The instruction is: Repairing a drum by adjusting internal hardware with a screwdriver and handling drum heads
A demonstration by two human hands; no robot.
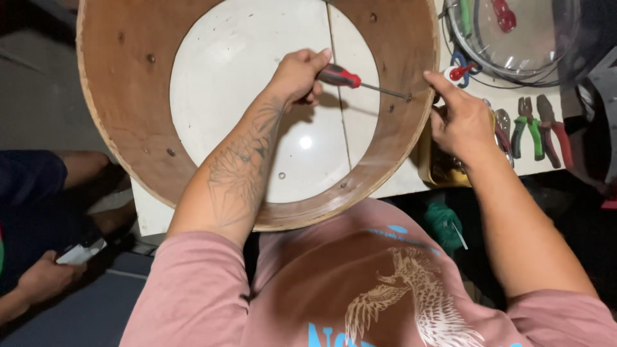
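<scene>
1. Nearest me, my pink shirt [360,289] sits against the table's near edge.
2. My left hand [297,75] is wrapped around a red-handled screwdriver [350,80], its tip at the wooden drum shell's [128,96] inner wall.
3. My right hand [461,119] presses the shell's outer wall, fingers curled around nothing I can see.
4. Pliers [536,132] lie toward the right edge.
</scene>
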